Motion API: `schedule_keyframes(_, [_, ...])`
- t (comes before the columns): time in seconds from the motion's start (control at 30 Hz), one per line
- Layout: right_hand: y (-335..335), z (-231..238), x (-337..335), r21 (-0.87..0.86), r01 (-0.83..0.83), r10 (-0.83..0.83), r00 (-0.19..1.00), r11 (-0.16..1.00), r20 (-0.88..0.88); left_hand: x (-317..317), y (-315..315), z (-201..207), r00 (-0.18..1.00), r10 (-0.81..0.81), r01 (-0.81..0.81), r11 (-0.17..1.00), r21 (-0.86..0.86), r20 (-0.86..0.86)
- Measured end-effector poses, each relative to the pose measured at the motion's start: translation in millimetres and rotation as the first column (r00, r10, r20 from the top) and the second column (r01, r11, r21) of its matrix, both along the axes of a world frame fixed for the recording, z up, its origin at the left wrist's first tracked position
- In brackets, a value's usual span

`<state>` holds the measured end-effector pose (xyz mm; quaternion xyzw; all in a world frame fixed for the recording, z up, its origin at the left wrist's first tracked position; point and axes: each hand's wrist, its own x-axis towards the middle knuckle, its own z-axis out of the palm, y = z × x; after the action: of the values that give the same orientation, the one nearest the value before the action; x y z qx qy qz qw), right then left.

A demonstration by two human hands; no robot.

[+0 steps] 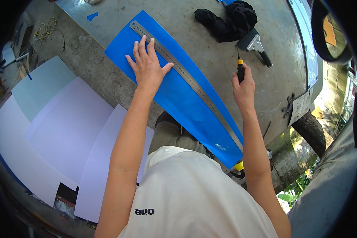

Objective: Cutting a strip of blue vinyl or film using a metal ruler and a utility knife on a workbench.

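the sheet (174,101) is showing plain blue, the ruler (190,81) silver with dark markings, the cutter (240,71) black and yellow, the cloth (240,18) black, the surface (279,91) mottled grey.

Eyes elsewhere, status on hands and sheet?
Left hand on steel ruler, blue sheet. Right hand holding cutter, off sheet. Black cloth, scraper clear of sheet.

Free tabletop (212,59) between sheet (178,107) and cutter (240,72), scraper (255,45) obstructing beyond
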<state>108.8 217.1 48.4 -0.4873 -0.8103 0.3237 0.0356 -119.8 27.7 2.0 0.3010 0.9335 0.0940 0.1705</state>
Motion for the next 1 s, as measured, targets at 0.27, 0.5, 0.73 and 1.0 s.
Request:
schedule_keyframes(0.27, [-65.8,-14.6,111.7,-0.184,0.198,-0.177,0.976,0.963,0.128,-1.3,-0.6,0.8,0.999,-0.026,0.026,1.0,-0.004,-0.032])
schedule_keyframes(0.5, [-91.4,-15.7,147.8,-0.232,0.236,-0.191,0.961,0.944,0.2,-3.2,0.4,-2.2,0.998,-0.043,0.042,0.999,-0.022,-0.05])
schedule_keyframes(0.73, [-91.8,-28.4,149.8,-0.269,0.256,-0.223,0.964,0.929,0.148,-2.1,1.7,-1.6,0.997,-0.044,0.041,0.998,-0.05,-0.061])
schedule_keyframes(1.0, [-94.6,-35.3,151.2,-0.258,0.255,-0.232,0.966,0.932,0.117,-6.7,-1.5,-4.1,0.998,-0.061,0.061,0.998,0.002,-0.021])
